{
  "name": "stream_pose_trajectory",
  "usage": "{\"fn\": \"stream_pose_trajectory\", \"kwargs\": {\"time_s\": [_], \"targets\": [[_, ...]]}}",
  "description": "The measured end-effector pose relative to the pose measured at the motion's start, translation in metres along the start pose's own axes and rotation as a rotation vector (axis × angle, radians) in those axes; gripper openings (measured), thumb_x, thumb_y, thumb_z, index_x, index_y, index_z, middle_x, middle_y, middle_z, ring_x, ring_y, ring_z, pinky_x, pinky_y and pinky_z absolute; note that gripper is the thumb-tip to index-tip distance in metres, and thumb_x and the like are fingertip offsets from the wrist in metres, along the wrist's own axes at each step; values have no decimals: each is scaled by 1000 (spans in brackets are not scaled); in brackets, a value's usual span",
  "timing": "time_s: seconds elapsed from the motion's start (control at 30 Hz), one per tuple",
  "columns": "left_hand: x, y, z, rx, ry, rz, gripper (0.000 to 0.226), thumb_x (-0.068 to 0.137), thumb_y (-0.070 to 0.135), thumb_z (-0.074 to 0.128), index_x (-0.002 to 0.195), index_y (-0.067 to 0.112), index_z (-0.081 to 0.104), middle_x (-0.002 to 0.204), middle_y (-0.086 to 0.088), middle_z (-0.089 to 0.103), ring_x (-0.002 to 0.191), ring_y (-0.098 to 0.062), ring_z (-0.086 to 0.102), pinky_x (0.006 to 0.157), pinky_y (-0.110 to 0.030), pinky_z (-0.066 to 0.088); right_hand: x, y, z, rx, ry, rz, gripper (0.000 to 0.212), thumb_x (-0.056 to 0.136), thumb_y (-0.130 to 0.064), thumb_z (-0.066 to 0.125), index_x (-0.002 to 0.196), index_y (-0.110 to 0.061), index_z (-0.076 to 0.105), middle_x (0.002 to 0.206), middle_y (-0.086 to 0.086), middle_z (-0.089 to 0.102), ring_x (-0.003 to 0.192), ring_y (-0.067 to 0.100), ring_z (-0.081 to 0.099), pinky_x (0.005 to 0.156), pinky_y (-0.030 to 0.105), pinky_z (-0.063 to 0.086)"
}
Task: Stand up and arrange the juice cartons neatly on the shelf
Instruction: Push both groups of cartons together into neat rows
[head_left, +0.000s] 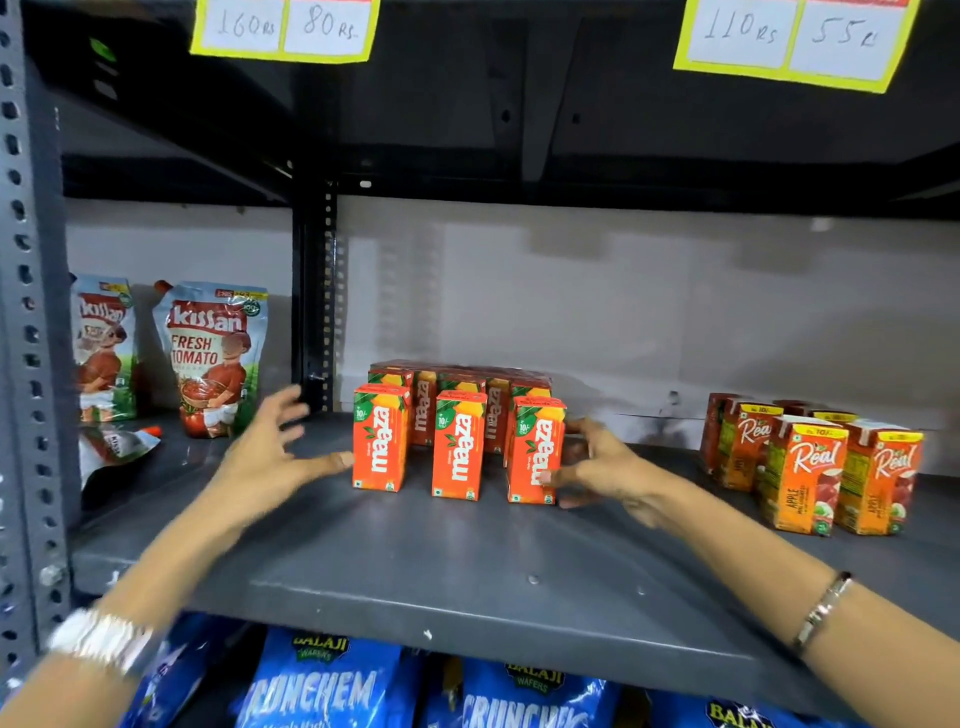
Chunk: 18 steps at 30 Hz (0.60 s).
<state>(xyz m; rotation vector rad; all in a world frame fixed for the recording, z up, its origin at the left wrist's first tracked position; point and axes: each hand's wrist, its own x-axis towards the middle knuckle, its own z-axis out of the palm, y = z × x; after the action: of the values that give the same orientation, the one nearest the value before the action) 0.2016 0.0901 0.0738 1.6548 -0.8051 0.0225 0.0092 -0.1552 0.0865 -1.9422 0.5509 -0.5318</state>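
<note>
Head view. Your left hand (270, 457) is spread and holds nothing, its thumb tip reaching the side of the left front Maaza carton (381, 439). Your right hand (602, 467) curls around the right front Maaza carton (535, 452), thumb on its printed face and fingers behind; whether that is a firm grip or a light steadying touch cannot be told. Between them stands the middle front Maaza carton (458, 447), apart from both neighbours. All three are upright on the grey shelf (467, 571), with a back row of Maaza cartons (457, 384) close behind.

The cartons are tall and narrow, so a push placed high would likely tip one. Squeezing the row together from both ends could buckle the middle carton forward out of line. Your right wrist lies near the Real apple juice cartons (810, 473), and a careless withdrawal could knock them. The Kissan tomato pouches (213, 353) stand just beyond your left hand and topple easily.
</note>
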Motion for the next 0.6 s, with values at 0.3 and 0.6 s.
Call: {"fn": "stream_pose_trajectory", "kwargs": {"time_s": [0.3, 0.6], "targets": [[51, -12, 15, 22, -444, 12, 73, 68, 8, 77, 128, 27, 40, 125, -2, 49, 92, 2, 60, 70, -16, 52, 7, 3, 10, -2, 2, -18, 56, 76, -1, 69, 125, -9, 43, 115, 12, 59, 107, 26, 61, 70, 31, 58], [62, -14, 38, -9, -416, 50, 78, 51, 32, 85, 117, 41, 45, 107, 16, 61, 82, -13, 70, 63, -31, 58, 15, 0, 25, -12, 19, -58, 54, 72, -6, 74, 119, -10, 49, 111, 11, 59, 101, 27, 64, 74, 38, 60]]}}
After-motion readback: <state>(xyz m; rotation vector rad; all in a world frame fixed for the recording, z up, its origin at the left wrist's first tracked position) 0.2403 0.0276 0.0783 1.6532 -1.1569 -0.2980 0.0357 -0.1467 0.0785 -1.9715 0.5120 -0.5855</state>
